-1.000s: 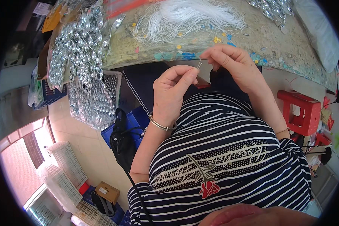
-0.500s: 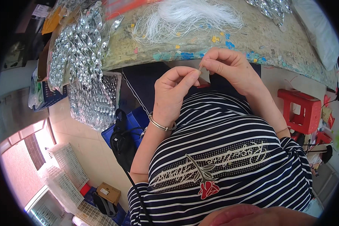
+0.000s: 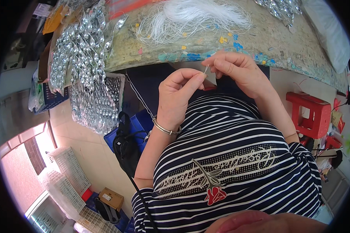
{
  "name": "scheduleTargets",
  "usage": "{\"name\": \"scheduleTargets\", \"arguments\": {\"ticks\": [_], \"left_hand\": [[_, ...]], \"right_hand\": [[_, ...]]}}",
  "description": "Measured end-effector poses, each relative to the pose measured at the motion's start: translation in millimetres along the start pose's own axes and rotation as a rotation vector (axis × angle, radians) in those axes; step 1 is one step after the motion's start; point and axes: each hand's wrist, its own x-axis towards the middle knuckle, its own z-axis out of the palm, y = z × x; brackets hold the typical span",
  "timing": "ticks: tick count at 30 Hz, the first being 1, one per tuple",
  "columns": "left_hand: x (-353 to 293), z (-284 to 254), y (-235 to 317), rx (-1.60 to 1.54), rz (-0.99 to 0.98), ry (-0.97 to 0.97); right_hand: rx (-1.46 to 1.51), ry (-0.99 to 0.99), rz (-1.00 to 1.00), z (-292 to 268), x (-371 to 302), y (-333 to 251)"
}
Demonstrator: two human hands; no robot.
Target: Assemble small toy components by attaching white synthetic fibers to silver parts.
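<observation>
My left hand (image 3: 181,87) pinches a short white string (image 3: 206,68) between thumb and index finger, in front of the table edge. From that pinch the string stands up, doubled, toward the fingertips of my right hand (image 3: 237,72). The right fingers are curled and closed at the string, with the index fingertip reaching over its upper end; their exact hold is partly hidden. Beyond both hands, a loose bundle of white string (image 3: 190,19) lies spread on the worn table (image 3: 151,56).
Strands of twisted silver ornaments (image 3: 83,50) hang over the table's left edge. A clear bag (image 3: 324,31) lies at the far right. Below on the right stands a red stool (image 3: 309,114). White plastic crates (image 3: 68,171) and a cardboard box (image 3: 111,199) are at lower left.
My right fingertips have shifted slightly up and left, and more of the doubled string shows between the hands. The left hand keeps its pinch in nearly the same place.
</observation>
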Motion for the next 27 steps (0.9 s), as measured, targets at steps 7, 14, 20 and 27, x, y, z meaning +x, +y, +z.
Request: {"name": "scheduleTargets", "arguments": {"ticks": [7, 14, 20, 27], "left_hand": [[-1, 4, -2, 0.065, 0.042, 0.029], [-2, 4, -1, 0.115, 0.079, 0.040], [-3, 3, -2, 0.191, 0.155, 0.057], [-3, 2, -4, 0.222, 0.163, 0.025]], "right_hand": [[-0.057, 0.002, 0.001, 4, 2, 0], [-0.005, 0.055, -0.040, 4, 3, 5], [-0.015, 0.033, 0.096, 7, -5, -4], [-0.071, 0.060, 0.104, 10, -3, -8]]}}
